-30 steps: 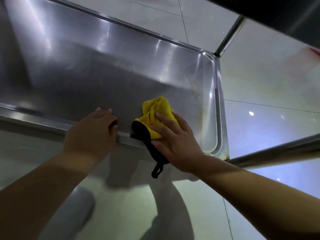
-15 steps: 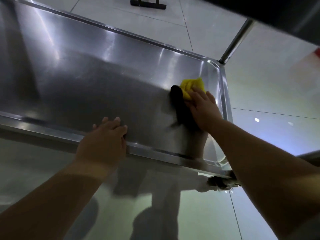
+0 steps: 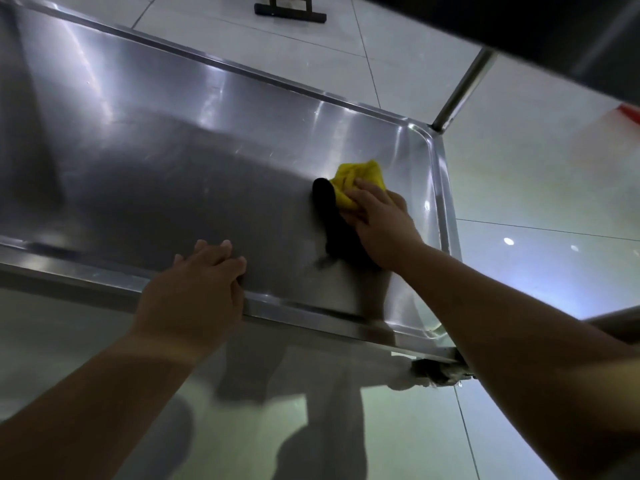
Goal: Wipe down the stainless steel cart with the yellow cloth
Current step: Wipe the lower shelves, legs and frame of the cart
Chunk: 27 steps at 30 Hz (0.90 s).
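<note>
The stainless steel cart shelf (image 3: 173,161) fills the upper left of the head view, a shallow tray with a raised rim. My right hand (image 3: 381,223) presses the bunched yellow cloth (image 3: 360,180) flat on the shelf near its far right corner; a black edge of the cloth sticks out to the left of my fingers. My left hand (image 3: 197,289) rests over the shelf's near rim, fingers curled onto the steel, holding nothing else.
A steel upright post (image 3: 460,95) rises at the shelf's far right corner, and a dark upper shelf hangs overhead at top right. A caster (image 3: 436,372) sits under the near right corner. Glossy white floor tiles (image 3: 536,188) surround the cart; a dark stand base (image 3: 291,12) lies beyond.
My right hand slid the cloth from the near rim toward the far right corner, then stayed about there. My left hand kept its grip on the near rim.
</note>
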### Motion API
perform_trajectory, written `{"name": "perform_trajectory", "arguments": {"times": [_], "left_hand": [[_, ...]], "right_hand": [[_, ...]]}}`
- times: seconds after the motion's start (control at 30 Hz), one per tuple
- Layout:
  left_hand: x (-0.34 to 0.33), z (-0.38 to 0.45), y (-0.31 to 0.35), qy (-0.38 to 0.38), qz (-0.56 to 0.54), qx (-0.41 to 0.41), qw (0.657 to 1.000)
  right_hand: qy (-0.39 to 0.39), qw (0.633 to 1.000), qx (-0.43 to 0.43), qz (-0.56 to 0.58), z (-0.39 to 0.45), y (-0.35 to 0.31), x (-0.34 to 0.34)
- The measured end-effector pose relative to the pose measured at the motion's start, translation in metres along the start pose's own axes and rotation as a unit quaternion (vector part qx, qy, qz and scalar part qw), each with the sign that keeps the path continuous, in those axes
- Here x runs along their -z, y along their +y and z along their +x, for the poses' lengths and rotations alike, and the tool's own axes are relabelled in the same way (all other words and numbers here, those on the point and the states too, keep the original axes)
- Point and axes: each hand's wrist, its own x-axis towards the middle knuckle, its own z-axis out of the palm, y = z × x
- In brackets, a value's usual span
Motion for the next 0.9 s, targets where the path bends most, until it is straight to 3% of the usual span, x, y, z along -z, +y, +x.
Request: {"name": "perform_trajectory", "arguments": {"times": [0.17, 0.27, 0.37, 0.53, 0.67, 0.8, 0.9], "left_hand": [[0.002, -0.003, 0.0, -0.018, -0.006, -0.01, 1.0], [0.003, -0.005, 0.002, -0.054, -0.026, 0.013, 0.998], [0.0, -0.006, 0.003, -0.042, -0.029, 0.012, 0.999], [-0.009, -0.004, 0.006, -0.061, 0.004, -0.005, 0.998], [-0.009, -0.004, 0.008, -0.053, -0.016, -0.048, 0.997], [-0.002, -0.001, 0.024, 0.013, -0.011, -0.151, 0.988], [0.004, 0.001, 0.031, -0.01, 0.026, -0.175, 0.984]], "right_hand": [[0.027, 0.988, -0.149, 0.017, 0.012, 0.03, 0.013], [0.025, 0.985, -0.171, 0.015, 0.002, 0.024, 0.009], [0.024, 0.989, -0.143, 0.005, -0.017, 0.008, 0.003], [-0.007, 1.0, 0.015, 0.017, -0.055, -0.005, -0.003], [-0.009, 0.999, 0.043, 0.024, -0.067, 0.007, -0.003], [0.014, 0.998, -0.065, 0.007, -0.065, 0.018, 0.003], [0.031, 0.986, -0.152, 0.054, -0.058, 0.026, 0.007]]}}
